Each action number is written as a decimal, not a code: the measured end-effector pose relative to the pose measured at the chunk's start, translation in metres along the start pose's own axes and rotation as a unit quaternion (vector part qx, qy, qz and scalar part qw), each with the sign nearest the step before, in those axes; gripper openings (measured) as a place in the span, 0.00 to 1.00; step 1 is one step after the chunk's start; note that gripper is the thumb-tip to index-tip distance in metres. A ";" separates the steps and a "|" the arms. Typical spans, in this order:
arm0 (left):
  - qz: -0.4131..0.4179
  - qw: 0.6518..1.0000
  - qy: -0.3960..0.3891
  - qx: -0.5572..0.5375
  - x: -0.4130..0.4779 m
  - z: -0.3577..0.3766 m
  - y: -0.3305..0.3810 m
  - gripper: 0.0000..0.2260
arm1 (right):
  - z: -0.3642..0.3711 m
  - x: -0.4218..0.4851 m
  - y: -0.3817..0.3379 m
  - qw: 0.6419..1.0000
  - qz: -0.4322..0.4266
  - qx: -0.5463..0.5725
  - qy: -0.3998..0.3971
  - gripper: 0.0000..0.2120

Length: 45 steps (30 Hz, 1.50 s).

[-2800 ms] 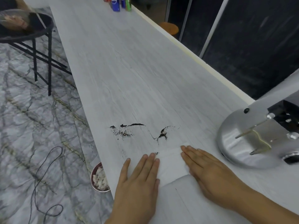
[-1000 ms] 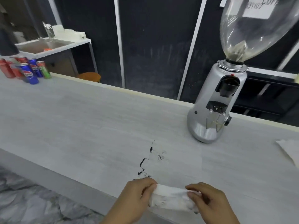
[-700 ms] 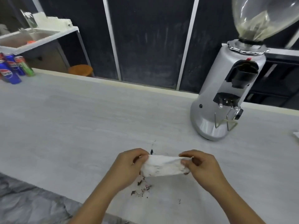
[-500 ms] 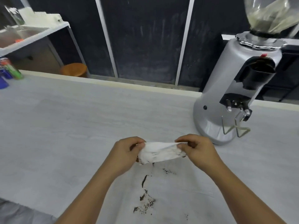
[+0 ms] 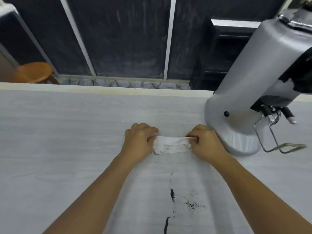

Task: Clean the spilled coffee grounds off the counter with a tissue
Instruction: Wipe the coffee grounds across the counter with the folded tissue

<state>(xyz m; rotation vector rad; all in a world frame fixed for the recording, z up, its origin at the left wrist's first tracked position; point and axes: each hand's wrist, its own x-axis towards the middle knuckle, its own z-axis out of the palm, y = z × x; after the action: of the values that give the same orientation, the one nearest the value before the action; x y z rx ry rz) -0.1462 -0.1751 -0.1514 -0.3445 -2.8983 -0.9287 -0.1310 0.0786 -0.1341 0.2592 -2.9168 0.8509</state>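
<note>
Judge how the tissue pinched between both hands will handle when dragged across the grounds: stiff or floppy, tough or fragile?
Probably floppy: the tissue is creased, taut only between the left hand and right hand pinching its ends. Likely thin and fragile, so a harder pull may tear it. Dark smears on it suggest coffee grounds cling.

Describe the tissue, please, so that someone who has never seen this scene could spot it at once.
On the pale counter, look just left of the silver grinder. There the left hand and right hand pinch the ends of a tissue stretched between them. It is the only white folded strip, smudged dark, beyond the loose grounds.
</note>
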 end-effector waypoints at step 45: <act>0.114 0.991 0.040 0.062 -0.129 0.021 0.004 0.14 | 0.012 -0.114 0.006 0.988 -0.153 -0.024 -0.001 0.12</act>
<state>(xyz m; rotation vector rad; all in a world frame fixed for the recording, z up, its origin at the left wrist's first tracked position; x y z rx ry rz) -0.0201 -0.1842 -0.1845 -0.5990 -2.7530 -0.7074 -0.0211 0.0929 -0.1623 0.6819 -2.7890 0.7287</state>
